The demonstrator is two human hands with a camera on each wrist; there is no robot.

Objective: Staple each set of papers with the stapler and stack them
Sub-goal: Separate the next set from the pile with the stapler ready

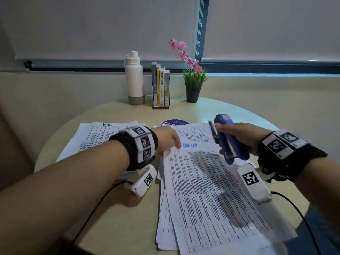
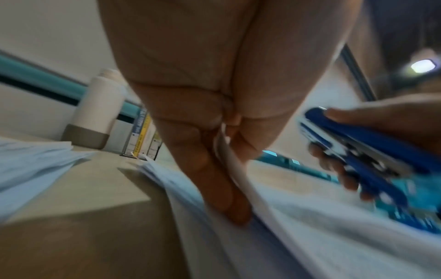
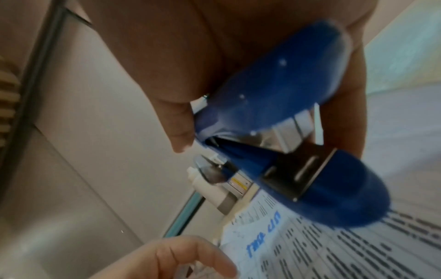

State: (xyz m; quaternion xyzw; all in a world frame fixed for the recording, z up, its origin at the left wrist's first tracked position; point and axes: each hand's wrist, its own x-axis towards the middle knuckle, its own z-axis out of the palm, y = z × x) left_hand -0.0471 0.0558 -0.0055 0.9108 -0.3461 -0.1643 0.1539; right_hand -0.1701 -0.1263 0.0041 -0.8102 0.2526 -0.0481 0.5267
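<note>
A set of printed papers [image 1: 207,196] with blue handwriting near its top lies slanted across the round table [image 1: 114,214]. My left hand [image 1: 169,139] pinches the top left corner of that set; in the left wrist view the left hand [image 2: 229,151] has a sheet edge [image 2: 238,169] between thumb and fingers. My right hand [image 1: 237,137] grips a blue stapler [image 1: 228,138] above the set's upper right part, mouth towards me. The stapler [image 3: 281,117] fills the right wrist view over the printed papers [image 3: 334,251]. A second paper stack [image 1: 99,135] marked "H-R" lies at left.
At the table's far edge stand a white bottle [image 1: 134,78], a small rack of books [image 1: 161,87] and a potted plant with pink flowers [image 1: 192,78]. A purple round sticker [image 1: 174,123] and a pen [image 1: 213,130] lie beyond the papers. Cables trail from both wrists.
</note>
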